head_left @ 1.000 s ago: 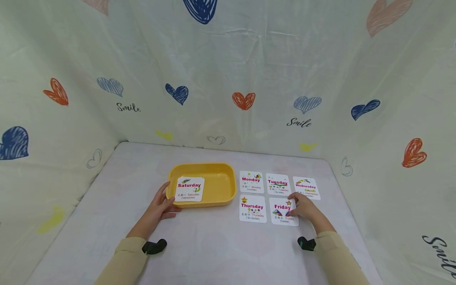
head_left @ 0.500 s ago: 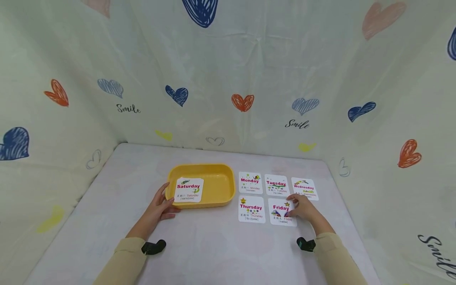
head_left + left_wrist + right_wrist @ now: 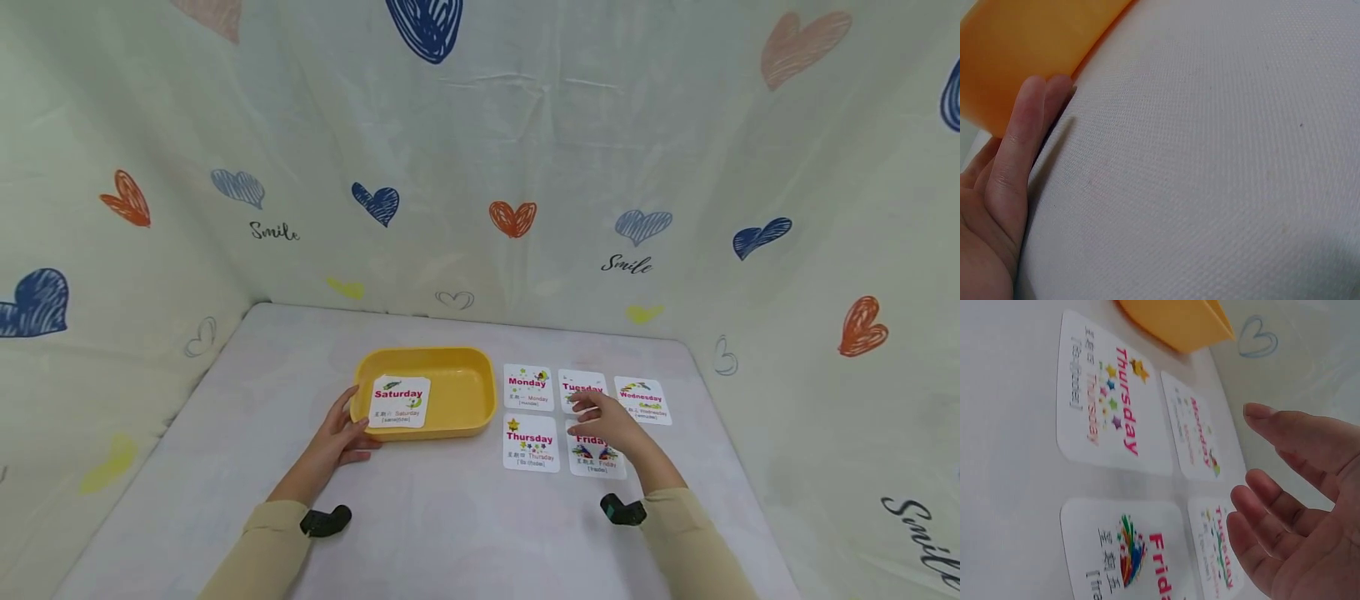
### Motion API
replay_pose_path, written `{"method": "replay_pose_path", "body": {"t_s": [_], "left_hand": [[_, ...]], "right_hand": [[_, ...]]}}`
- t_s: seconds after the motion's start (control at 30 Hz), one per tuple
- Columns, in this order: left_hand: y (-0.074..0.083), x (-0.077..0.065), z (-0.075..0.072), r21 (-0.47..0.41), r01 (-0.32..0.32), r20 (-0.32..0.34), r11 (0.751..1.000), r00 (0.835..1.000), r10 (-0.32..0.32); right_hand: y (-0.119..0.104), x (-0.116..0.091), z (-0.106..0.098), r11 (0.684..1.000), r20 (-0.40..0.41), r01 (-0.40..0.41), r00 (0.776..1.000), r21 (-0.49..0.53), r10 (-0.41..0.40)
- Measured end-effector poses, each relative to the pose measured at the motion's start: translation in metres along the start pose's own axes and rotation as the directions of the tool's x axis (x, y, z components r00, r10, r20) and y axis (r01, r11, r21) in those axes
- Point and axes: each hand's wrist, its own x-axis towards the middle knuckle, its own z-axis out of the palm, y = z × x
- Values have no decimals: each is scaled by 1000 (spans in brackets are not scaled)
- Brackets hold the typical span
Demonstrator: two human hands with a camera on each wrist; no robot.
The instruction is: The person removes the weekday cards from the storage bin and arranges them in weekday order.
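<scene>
The left hand (image 3: 333,433) holds the left end of the yellow tray (image 3: 457,400), its fingers spread about the corner. In the left wrist view, two straight fingers lie against the tray's wall. A Saturday card (image 3: 400,402) rests inside the tray, at its left. My right hand (image 3: 611,423) hovers over the Friday card (image 3: 597,458) and partly covers it and the Tuesday card (image 3: 572,380). In the right wrist view its fingers are loosely bent, with nothing between them and the thumb.
A Monday card (image 3: 527,388), a Thursday card (image 3: 530,443) and a Wednesday card (image 3: 642,401) lie in two rows on the white table (image 3: 450,525), right of the tray. A heart-printed curtain (image 3: 450,133) hangs behind and at both sides.
My right hand has let go of the Friday card's right edge and moved left, over the Friday and Tuesday cards. The left hand and the tray stay in place.
</scene>
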Motion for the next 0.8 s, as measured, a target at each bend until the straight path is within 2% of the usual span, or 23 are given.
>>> {"method": "replay_pose_path", "body": {"t_s": [0.17, 0.5, 0.8], "left_hand": [[-1, 0, 0, -6, 6, -10, 1000, 1000, -6], [0, 1, 0, 5, -8, -13, 1000, 1000, 8], [0, 1, 2, 5, -13, -17, 1000, 1000, 13]], "right_hand": [[-24, 3, 17, 997, 57, 69, 996, 38, -71], [-64, 10, 47, 991, 121, 113, 985, 78, -122], [-91, 25, 70, 971, 203, 213, 951, 112, -232]]}}
